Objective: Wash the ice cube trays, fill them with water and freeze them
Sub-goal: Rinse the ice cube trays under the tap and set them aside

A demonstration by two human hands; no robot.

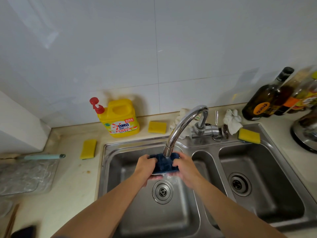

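We are gripping the dark-blue flexible ice cube tray (163, 163) between left hand (143, 166) and right hand (186, 167), under the curved chrome faucet (181, 125) — risk: wet tray slipping, water splashing out.

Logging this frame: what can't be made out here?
Head view:
- Tray: its cells, hidden by left hand, right hand and faucet.
- Bottles, far right: blurred, partly cut off by the edge.
- Phone, bottom left: cut off by the edge.
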